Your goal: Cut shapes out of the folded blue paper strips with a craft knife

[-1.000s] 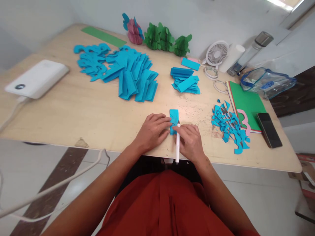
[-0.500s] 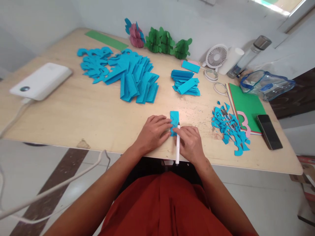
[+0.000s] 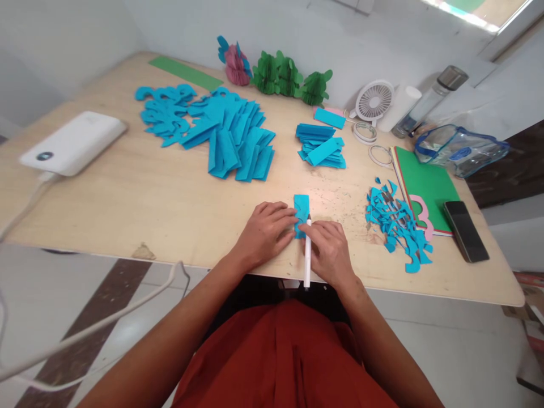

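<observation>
A small blue paper strip (image 3: 301,203) with a dark curved line drawn on it lies near the table's front edge. From the left, my left hand (image 3: 267,233) rests flat, its stretched fingertips pressing the strip's left side. My right hand (image 3: 330,252) is closed around a white pen (image 3: 307,258), whose dark tip is at the strip's right edge. The thumb of that hand overlaps the strip's lower part.
Behind lie a stack of folded blue strips (image 3: 318,139) and a large pile of folded blue paper (image 3: 240,133). Blue paper scraps (image 3: 395,218) are at right, beside a green-covered pad (image 3: 431,187) and a phone (image 3: 465,231). A white power bank (image 3: 74,141) lies left.
The whole view has shifted slightly, so everything appears a little lower. Both hands, the pen and the strip keep nearly the same positions relative to each other.
</observation>
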Tool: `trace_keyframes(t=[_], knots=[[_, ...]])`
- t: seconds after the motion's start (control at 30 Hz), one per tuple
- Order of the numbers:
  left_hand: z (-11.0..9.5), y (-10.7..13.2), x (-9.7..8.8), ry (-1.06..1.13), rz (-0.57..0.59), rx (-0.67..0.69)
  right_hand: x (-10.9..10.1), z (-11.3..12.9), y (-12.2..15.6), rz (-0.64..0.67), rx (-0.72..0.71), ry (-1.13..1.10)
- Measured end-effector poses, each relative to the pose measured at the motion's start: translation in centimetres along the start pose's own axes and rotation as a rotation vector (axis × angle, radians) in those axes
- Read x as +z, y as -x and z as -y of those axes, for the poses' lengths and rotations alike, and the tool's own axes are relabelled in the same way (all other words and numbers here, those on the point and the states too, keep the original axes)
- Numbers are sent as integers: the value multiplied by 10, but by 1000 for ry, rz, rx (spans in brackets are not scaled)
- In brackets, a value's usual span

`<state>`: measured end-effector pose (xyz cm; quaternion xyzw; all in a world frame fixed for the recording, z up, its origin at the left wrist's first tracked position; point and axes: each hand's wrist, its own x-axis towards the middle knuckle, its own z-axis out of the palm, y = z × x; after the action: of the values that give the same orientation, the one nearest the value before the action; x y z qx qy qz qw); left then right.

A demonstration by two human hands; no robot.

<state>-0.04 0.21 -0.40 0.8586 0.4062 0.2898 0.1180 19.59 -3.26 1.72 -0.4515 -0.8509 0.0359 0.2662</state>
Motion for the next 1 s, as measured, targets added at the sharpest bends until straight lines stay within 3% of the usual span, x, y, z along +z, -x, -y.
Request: trace_keyframes(t=[1.0], knots=[[-2, -1, -3, 26, 8, -10, 1, 1, 1, -5, 12, -17]])
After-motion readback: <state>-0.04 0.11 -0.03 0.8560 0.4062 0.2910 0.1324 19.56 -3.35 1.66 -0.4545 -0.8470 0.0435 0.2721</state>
